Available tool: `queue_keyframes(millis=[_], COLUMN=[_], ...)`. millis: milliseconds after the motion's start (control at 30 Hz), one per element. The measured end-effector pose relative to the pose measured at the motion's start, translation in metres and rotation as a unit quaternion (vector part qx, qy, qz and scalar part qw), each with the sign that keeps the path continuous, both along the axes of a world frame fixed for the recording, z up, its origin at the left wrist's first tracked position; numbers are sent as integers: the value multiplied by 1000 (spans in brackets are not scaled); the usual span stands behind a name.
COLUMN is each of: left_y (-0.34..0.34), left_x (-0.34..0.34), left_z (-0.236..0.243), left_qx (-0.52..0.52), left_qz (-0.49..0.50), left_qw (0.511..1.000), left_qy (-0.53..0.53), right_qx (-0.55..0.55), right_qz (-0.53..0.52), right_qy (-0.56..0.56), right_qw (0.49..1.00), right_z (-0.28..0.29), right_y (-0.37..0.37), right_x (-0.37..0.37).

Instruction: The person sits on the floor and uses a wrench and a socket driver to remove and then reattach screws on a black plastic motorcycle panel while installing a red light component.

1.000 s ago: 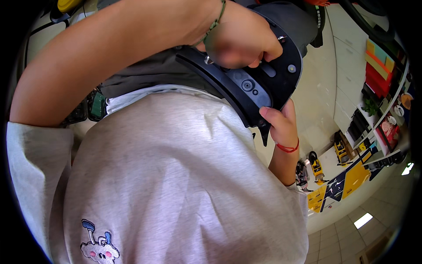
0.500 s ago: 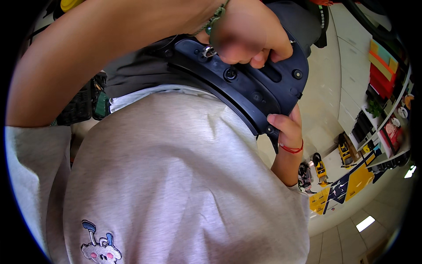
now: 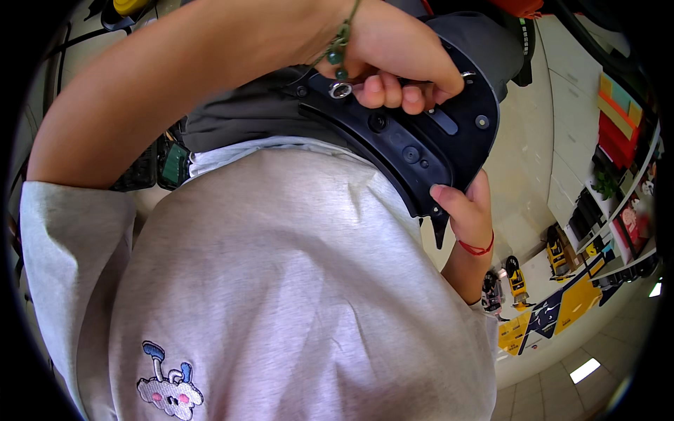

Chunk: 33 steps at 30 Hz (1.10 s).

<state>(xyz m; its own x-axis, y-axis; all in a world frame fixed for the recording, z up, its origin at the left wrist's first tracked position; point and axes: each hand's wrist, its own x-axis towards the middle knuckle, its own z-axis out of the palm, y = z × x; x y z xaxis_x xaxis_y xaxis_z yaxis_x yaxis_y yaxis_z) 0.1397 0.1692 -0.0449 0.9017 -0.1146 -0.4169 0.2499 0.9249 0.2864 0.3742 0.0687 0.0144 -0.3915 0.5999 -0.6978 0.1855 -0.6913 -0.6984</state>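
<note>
A dark plastic panel (image 3: 455, 156), curved along its near edge and dotted with holes and round bosses, lies tilted at my lap. My left hand (image 3: 404, 63), wearing a green beaded cord, is closed over the panel's upper side. Its curled fingers grip a metal wrench whose ring end (image 3: 340, 90) sticks out at the left; a bit of metal also shows beyond the hand's right side. My right hand (image 3: 469, 214), with a red string at the wrist, holds the panel's right corner, thumb on top and the other fingers mostly hidden underneath.
My light grey shirt (image 3: 281, 266) fills the lower middle. A green-and-black case (image 3: 172, 165) sits at the left. To the right stand white cabinets (image 3: 565, 105), shelves with a plant (image 3: 604, 184), and small yellow motorbikes (image 3: 516, 281). Something red (image 3: 519, 7) shows at the top.
The whole view has shifted slightly, with panel and hands now a little farther right. My left hand, blurred before, is now sharp and still grips the wrench. My right hand keeps its hold.
</note>
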Motion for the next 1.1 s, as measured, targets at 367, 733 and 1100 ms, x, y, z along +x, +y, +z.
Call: queue_keyframes(millis=[367,733,1100], left_y=[-35,-75,-119], left_x=[-14,-38,-66], left_z=[15,25,61], left_qx=[99,136,203], left_qz=[180,273,487], left_qw=[973,937,793], left_qy=[104,168,305], right_qx=[45,144,436], right_qz=[95,209,316], right_qy=[-41,-107,-203], right_qw=[994,961,818], right_z=[3,8,27], right_y=[6,23,13], right_x=[-9,-47,-130])
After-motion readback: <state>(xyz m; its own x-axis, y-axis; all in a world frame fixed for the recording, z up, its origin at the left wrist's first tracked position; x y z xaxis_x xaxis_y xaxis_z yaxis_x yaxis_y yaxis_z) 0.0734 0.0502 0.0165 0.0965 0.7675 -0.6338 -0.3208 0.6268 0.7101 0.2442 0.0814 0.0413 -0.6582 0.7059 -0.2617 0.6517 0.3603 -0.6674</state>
